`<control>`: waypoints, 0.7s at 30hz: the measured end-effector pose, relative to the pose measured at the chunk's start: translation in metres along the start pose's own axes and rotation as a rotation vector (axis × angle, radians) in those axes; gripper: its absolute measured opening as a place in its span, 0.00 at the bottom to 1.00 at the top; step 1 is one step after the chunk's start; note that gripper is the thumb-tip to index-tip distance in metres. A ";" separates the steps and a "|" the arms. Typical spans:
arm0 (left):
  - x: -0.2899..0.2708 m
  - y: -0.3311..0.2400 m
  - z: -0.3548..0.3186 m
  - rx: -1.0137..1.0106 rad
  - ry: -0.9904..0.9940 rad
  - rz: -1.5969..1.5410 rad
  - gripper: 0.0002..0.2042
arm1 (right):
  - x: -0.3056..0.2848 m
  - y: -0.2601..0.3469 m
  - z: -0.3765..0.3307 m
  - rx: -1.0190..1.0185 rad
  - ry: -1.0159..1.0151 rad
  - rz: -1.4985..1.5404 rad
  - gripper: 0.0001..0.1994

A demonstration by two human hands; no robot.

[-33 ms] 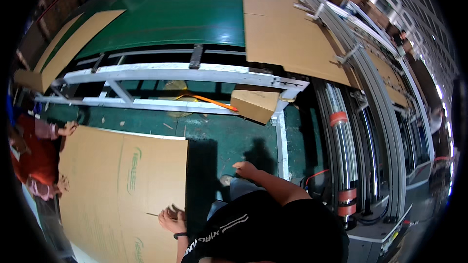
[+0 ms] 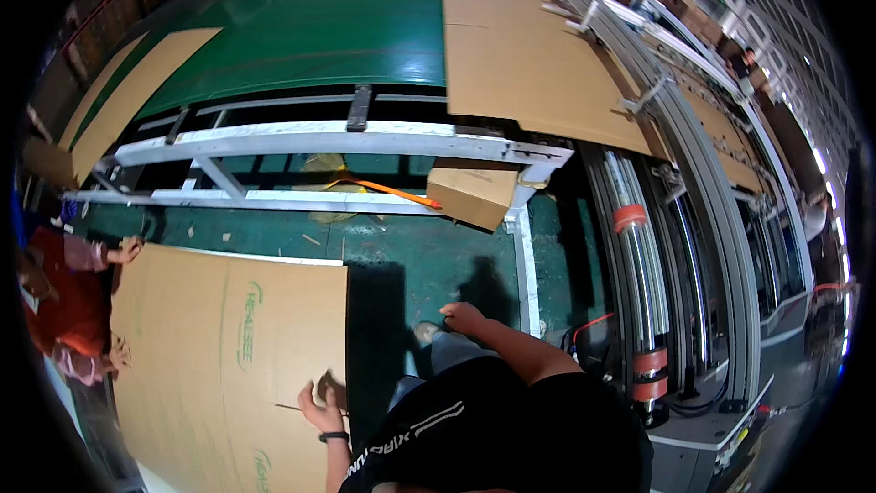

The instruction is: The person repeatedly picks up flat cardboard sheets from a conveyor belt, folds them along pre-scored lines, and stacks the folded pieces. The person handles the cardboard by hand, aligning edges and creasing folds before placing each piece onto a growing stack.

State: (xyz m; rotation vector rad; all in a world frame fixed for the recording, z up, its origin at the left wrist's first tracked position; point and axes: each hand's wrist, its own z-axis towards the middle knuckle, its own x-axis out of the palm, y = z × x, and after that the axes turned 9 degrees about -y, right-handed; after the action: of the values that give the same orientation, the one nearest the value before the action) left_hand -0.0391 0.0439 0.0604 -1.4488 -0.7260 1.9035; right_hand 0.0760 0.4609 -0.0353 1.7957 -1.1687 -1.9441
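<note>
A large flat brown cardboard sheet (image 2: 192,338) with green print lies at the left, apparently on a stack. Above its right edge is my left hand (image 2: 321,411), fingers apart and holding nothing, beside a thin dark slit in the board. Whether the fingertips touch the board I cannot tell. My right hand (image 2: 463,317) hangs over the green floor with its fingers curled in, and nothing shows in it. Across the sheet, a co-worker in red (image 2: 64,297) has both hands at its left edge.
A white metal frame (image 2: 301,141) crosses ahead, bordering a green belt (image 2: 319,27). Cardboard blanks (image 2: 520,55) lie across the machine at right, above shiny rollers with red bands (image 2: 630,216). A carton (image 2: 470,196) and an orange strap (image 2: 392,192) sit under the frame.
My left hand has lifted slightly, its fingers spreading wider. My right hand stays curled, almost unmoved. The view has shifted a little.
</note>
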 end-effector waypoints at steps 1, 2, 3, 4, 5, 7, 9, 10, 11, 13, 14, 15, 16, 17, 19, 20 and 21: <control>0.009 -0.021 0.029 -0.300 0.151 -0.479 0.20 | -0.016 0.019 0.003 0.072 0.052 -0.024 0.14; -0.005 -0.110 0.059 -0.379 0.294 -0.653 0.18 | -0.031 0.024 0.003 0.158 0.098 -0.057 0.14; -0.009 -0.168 0.083 -0.235 0.439 -0.802 0.18 | -0.031 0.012 0.006 0.169 0.119 -0.078 0.14; -0.008 -0.238 0.105 -0.076 0.670 -0.853 0.19 | -0.025 -0.016 0.005 0.216 0.146 -0.098 0.15; -0.012 -0.325 0.129 0.157 0.915 -1.126 0.16 | -0.021 -0.044 0.004 0.261 0.174 -0.118 0.15; 0.000 -0.414 0.132 0.353 1.242 -1.413 0.11 | -0.001 -0.105 0.003 0.167 0.039 0.051 0.15; 0.015 -0.486 0.123 0.384 1.639 -1.815 0.12 | 0.001 -0.129 0.005 0.123 -0.090 0.186 0.15; -0.009 -0.512 0.126 0.415 1.662 -1.777 0.11 | -0.009 -0.105 0.037 0.051 -0.106 0.258 0.16; -0.009 -0.530 0.130 0.415 1.727 -1.757 0.11 | -0.036 -0.086 0.055 -0.006 -0.106 0.280 0.14; 0.010 -0.556 0.132 0.372 1.805 -1.762 0.09 | -0.098 -0.069 0.093 -0.049 -0.008 -0.122 0.11; 0.050 -0.574 0.131 0.278 1.909 -1.803 0.09 | -0.131 -0.088 0.080 0.029 0.000 -0.322 0.10; 0.066 -0.588 0.133 0.231 1.948 -1.818 0.09 | -0.162 -0.085 0.083 -0.037 -0.129 -0.397 0.07; 0.076 -0.599 0.135 0.246 1.913 -1.858 0.09 | -0.189 -0.087 0.087 -0.120 -0.252 -0.474 0.05; 0.086 -0.610 0.137 0.259 1.879 -1.895 0.08 | -0.198 -0.112 0.096 -0.087 -0.372 -0.485 0.05; 0.110 -0.626 0.143 0.307 1.861 -1.922 0.07 | -0.234 -0.155 0.113 -0.065 -0.554 -0.540 0.05; 0.123 -0.630 0.146 0.335 1.869 -1.901 0.07 | -0.256 -0.171 0.124 -0.084 -0.609 -0.572 0.06; 0.136 -0.630 0.150 0.358 1.872 -1.885 0.06 | -0.279 -0.181 0.129 0.061 -0.737 -0.268 0.09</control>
State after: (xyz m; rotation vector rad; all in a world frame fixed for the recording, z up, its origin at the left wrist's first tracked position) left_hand -0.1151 0.5487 0.4823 -0.8229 -0.2788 -0.8266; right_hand 0.0753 0.8109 0.0316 1.3278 -1.2196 -2.8969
